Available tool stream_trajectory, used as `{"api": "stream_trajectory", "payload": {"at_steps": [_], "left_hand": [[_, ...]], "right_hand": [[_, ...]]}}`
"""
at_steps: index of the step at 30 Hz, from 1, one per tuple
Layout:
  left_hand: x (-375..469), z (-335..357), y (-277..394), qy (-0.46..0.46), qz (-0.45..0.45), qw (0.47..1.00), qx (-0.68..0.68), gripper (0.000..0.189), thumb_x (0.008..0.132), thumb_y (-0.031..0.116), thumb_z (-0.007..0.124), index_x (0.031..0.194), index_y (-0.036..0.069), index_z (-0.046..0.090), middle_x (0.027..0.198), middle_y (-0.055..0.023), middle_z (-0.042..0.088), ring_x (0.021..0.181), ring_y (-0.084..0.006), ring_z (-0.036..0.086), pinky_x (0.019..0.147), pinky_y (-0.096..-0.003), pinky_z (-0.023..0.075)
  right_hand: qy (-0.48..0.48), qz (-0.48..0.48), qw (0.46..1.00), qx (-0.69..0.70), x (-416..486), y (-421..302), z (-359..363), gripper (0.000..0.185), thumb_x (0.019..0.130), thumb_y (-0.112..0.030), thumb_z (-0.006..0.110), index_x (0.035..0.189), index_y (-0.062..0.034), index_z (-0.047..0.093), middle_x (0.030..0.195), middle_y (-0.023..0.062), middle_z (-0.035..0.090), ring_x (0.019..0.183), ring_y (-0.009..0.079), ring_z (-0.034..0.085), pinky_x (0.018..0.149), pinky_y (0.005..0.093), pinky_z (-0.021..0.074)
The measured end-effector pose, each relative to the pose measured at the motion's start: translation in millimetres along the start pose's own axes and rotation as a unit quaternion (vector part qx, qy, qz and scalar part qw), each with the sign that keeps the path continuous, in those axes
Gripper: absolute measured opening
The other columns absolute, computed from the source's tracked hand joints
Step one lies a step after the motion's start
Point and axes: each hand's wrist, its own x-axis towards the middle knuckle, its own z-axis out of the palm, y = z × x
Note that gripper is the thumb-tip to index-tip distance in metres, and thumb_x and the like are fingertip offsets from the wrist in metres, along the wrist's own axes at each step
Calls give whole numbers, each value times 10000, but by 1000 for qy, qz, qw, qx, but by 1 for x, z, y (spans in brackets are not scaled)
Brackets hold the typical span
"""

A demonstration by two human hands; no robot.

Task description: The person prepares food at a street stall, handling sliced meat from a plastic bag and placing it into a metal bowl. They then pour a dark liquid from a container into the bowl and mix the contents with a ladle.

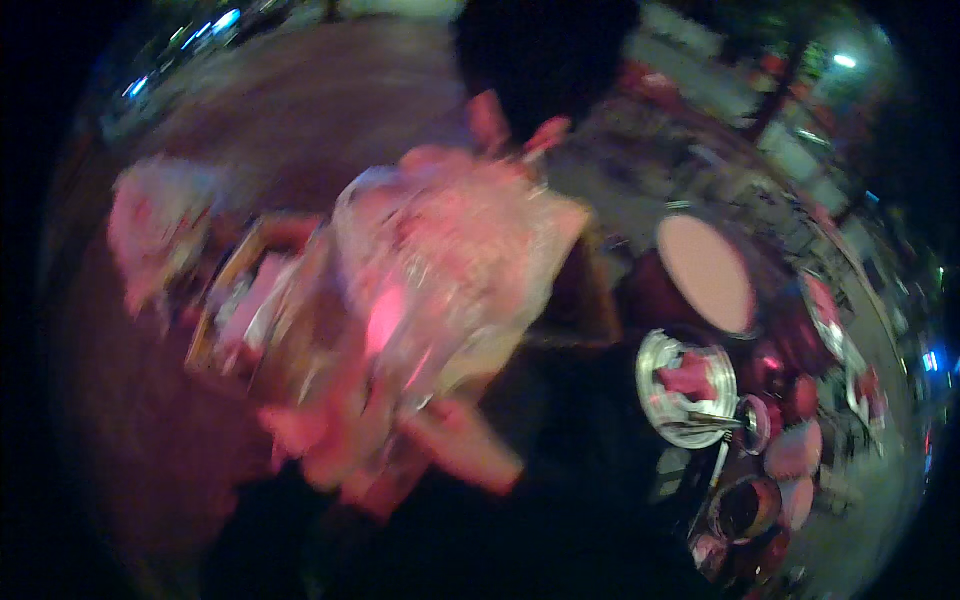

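Observation:
A large clear plastic bag with pale, blurred contents fills the middle of the view. At its lower edge my right hand grips the plastic, the fingers close to the bag's bottom corner. My left hand is blurred and lies just to the left, also against the bag's lower edge; how its fingers close is hard to see. Another person's fingers, below dark clothing, touch or nearly touch the bag's far edge.
A wooden-edged box holding wrapped items stands left, with another plastic bag beyond it. On the right are a large round pale-topped container, a shiny metal dish with reddish contents, and several bowls or jars. Paving lies behind.

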Motion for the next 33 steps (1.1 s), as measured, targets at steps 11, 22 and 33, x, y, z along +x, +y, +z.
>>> {"api": "stream_trajectory", "payload": {"at_steps": [11,22,33], "left_hand": [[4,-56,-3,-54,-114,990,54,212,1002,162,643,1110,-15,688,948,23,671,864,-86,600,769,-291,527],[69,-143,-119,-157,-34,775,611,444,968,193,596,1387,48,562,1235,-181,682,1098,-345,670,928,-442,535],[1,-86,-83,-153,-13,988,35,521,991,331,642,1382,5,531,1288,-105,622,1227,-225,577,1077,-370,435]], "right_hand": [[239,-47,960,-140,18,37,-32,225,1028,-218,548,931,-37,640,812,87,635,736,190,593,669,353,494],[245,32,966,70,0,32,-74,158,1056,-168,544,1109,-45,628,887,71,678,801,160,651,716,305,540],[202,90,949,223,5,-6,-38,227,1029,-141,513,879,-24,637,772,-19,602,715,77,545,636,284,492]]}}
